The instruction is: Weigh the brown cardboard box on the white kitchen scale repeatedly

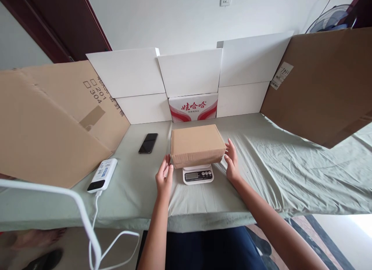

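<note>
A closed brown cardboard box sits on a small white digital kitchen scale, covering its platform. Only the front panel of the scale shows, with a grey display and several round buttons. My left hand is at the box's front left corner, fingers stretched out, the fingertips right beside the cardboard. On the other side, my right hand stands by the right end of the box with thumb and fingers apart. Its fingertips are close to the box edge; whether they touch it I cannot tell. Neither hand is wrapped round anything.
A black phone and a white power bank with a white cable lie to the left on the green cloth. White panels, a red-and-white printed carton and large cardboard sheets enclose the table's back and sides.
</note>
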Demonstrator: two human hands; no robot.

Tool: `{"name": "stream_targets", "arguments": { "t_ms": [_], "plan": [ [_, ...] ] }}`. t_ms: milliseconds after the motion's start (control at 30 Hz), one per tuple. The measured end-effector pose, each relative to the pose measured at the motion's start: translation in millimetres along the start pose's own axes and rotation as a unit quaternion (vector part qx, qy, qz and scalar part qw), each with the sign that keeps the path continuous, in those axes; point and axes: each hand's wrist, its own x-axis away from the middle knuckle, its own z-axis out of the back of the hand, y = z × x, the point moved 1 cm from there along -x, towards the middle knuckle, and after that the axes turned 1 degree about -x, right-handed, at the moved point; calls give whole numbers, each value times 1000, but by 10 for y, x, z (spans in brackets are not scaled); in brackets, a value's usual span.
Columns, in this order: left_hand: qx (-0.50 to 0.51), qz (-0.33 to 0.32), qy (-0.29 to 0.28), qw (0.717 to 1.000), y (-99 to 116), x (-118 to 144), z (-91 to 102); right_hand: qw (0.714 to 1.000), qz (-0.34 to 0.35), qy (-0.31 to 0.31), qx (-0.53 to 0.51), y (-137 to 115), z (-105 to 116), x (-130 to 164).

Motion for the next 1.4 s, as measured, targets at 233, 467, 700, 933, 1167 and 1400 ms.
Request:
{"name": "stream_targets", "arguments": {
  "t_ms": [233,467,700,933,1167,1400],
  "plan": [
    [-56,-5,-50,997,-74,-8,-13,999,8,-42,6,20,-38,20],
    [-66,-7,-28,997,-3,-49,11,998,11,-61,19,-112,-79,-24],
    [-88,-73,-43,993,120,-909,-216,997,54,-59,-2,-33,-364,-761],
    [-117,-54,-75,989,-400,-1341,-466,1000,-10,-29,-5,553,-583,-1050],
    [-110,-12,-84,990,-477,-1372,-419,998,-47,-32,-11,631,-548,-1013],
    [3,-9,94,996,-444,-1627,44,982,-97,162,-1,861,-114,-1152]
  ]
}}
